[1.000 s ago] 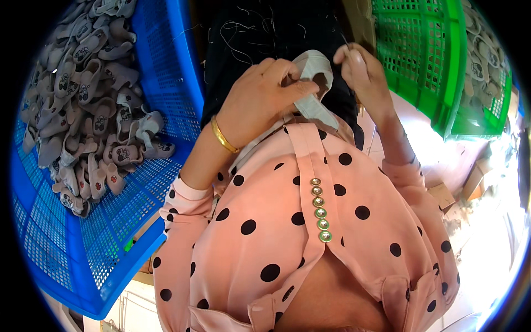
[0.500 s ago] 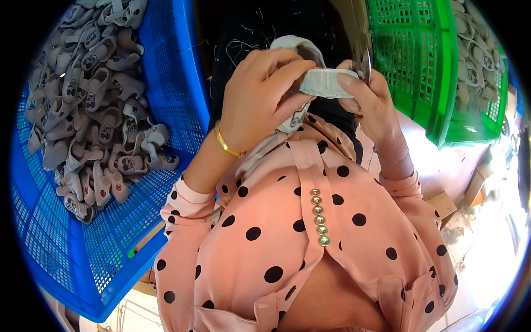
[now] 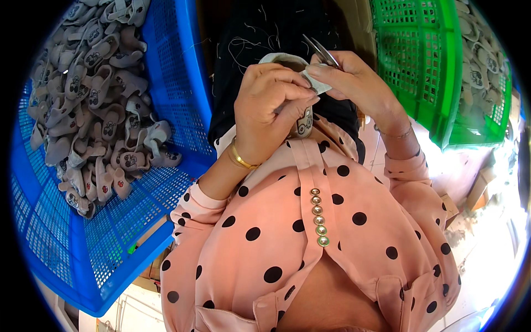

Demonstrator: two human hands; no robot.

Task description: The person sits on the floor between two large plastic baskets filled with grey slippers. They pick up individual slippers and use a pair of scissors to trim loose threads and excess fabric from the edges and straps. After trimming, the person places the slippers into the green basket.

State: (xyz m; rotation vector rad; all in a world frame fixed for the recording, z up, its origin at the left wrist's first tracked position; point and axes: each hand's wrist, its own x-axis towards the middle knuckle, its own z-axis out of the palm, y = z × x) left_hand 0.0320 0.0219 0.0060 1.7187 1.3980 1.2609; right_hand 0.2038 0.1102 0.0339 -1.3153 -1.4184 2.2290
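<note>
A small pale-grey fabric shoe upper [image 3: 303,125] with a cartoon print hangs over my lap. My left hand [image 3: 271,102] grips it, thumb and fingers pinching near its strap. The short light strap [image 3: 319,86] runs between both hands, and my right thumb presses on its other end. Also in my right hand [image 3: 357,83] is a pair of metal snips [image 3: 325,54]. Their blades stick out past the fingers toward the upper left, slightly apart, and the handles are hidden in the palm. Fingers cover much of the shoe upper.
At the left, a blue plastic basket [image 3: 191,83] holds a heap of similar grey shoe uppers [image 3: 91,105]. On the right stands a green basket [image 3: 451,94] with more uppers [image 3: 480,66] beyond its wall. Loose threads [image 3: 246,44] lie on my dark trousers [image 3: 227,77]. Cardboard [image 3: 481,185] is at the far right.
The snips have swung from pointing up beside the right hand to leaning left over the strap. My hands are closer together, and the strap, earlier stretched flat, is now mostly covered.
</note>
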